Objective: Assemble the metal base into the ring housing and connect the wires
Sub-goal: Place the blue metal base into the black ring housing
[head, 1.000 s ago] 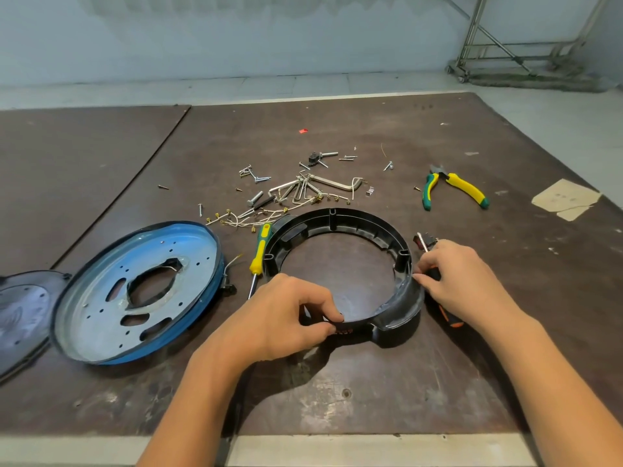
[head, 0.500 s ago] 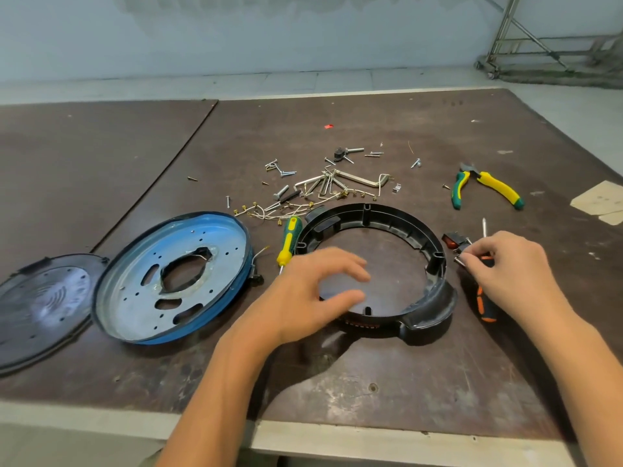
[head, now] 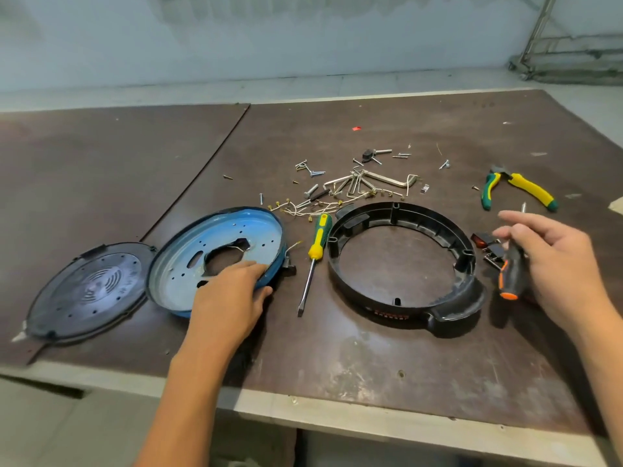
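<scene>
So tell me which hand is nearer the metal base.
Left. The left hand lies on the metal base at its near rim; the right hand is beyond the ring housing, by the orange-handled screwdriver.

**Camera arrangement.** One view is supplied, from a wide-angle camera worn on the person's head. It faces forward and down onto the table (head: 371, 382).

**Range.** The view is close. Both forearms enter from the bottom edge. The left hand (head: 232, 298) falls left of centre and the right hand (head: 556, 264) near the right edge.

**Framing.** The ring housing (head: 458, 305) lies just right of centre, with the metal base (head: 175, 271) to its left. The near table edge crosses the lower frame, slanting down toward the right, so the camera is slightly rolled.

**Far field.** Beyond the far table edge, a strip of floor (head: 236, 91) and the wall (head: 269, 38) fill the top. A metal rack (head: 539, 38) stands at far right.
</scene>
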`<state>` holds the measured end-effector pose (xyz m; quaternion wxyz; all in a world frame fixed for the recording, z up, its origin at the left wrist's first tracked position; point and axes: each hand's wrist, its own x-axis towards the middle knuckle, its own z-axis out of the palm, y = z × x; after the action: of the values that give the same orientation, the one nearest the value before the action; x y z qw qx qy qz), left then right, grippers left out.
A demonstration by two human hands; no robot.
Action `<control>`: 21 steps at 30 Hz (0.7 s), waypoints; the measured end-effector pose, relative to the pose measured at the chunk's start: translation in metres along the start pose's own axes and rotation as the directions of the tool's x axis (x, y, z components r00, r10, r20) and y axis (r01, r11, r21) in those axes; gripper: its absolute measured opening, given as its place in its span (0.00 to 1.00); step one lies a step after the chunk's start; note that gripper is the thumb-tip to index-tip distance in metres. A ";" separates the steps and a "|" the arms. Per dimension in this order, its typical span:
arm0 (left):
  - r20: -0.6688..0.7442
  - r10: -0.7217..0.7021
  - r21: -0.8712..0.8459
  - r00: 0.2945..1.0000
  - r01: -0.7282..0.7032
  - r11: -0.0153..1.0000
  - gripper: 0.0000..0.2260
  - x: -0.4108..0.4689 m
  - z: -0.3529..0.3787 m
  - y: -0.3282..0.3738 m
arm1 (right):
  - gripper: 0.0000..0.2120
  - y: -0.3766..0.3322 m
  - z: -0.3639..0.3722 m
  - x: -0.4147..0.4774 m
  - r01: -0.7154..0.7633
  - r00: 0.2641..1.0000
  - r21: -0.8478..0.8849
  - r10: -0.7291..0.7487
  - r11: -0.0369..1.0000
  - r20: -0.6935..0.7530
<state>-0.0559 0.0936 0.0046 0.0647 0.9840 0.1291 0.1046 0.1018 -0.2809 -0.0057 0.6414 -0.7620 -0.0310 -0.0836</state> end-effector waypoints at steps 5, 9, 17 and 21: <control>-0.223 0.253 0.000 0.941 -0.260 0.966 0.17 0.005 -0.001 0.005 | 0.15 -0.001 0.009 -0.006 -0.092 0.992 0.187 0.073 0.978 0.106; -0.466 0.391 0.044 0.794 -0.421 0.906 0.20 0.014 0.004 0.027 | 0.16 -0.002 0.010 -0.005 -0.092 0.990 0.228 0.064 0.969 0.127; -0.415 0.570 0.098 0.709 -0.588 0.803 0.21 0.021 0.011 0.067 | 0.16 -0.011 0.018 -0.007 -0.117 0.978 0.440 0.026 0.890 0.208; -0.340 0.645 0.007 0.684 -0.684 0.729 0.18 0.026 0.011 0.079 | 0.12 -0.029 0.031 -0.013 -0.188 0.952 0.443 0.053 0.877 0.300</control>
<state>-0.0103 0.0242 0.0114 0.0598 0.9271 -0.2348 0.2859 0.0871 -0.2445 0.0149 0.7986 -0.5900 -0.0919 0.0750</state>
